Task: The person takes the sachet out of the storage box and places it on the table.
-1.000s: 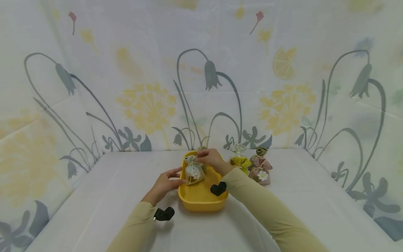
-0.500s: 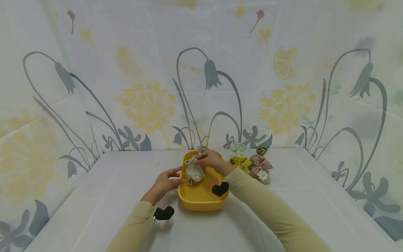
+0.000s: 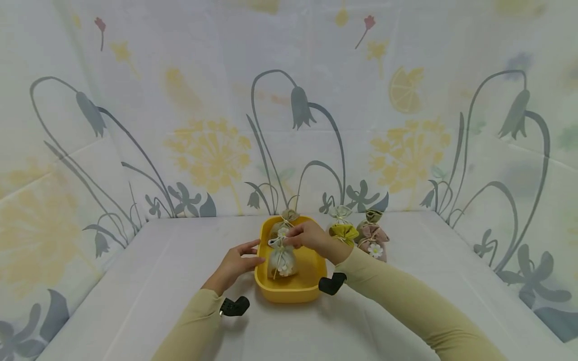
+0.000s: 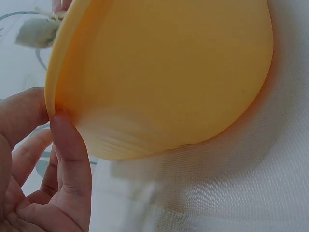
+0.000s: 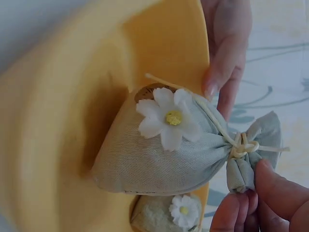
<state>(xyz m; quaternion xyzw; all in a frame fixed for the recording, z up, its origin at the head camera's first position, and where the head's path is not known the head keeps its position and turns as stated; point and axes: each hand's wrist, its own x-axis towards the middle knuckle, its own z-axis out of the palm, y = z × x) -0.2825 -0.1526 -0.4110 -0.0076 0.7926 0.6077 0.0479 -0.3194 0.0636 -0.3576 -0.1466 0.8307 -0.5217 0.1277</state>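
A pale grey-green drawstring sachet with a white cloth flower hangs upright inside the yellow plastic bin. My right hand pinches its gathered top, just above the cord. Behind it, at the bin's far left, stands a beige sachet with a white flower, partly hidden by the held one. My left hand steadies the bin at its left side; in the left wrist view its thumb and finger grip the rim.
To the right of the bin stand several more sachets on the white cloth: a yellow-green one, a pale green one, an olive one and a pink one. A flower-printed curtain rises behind the table.
My right hand has drawn the grey-green sachet toward the front of the bin and slightly right, showing more of the beige one behind. The left hand stays at the rim.
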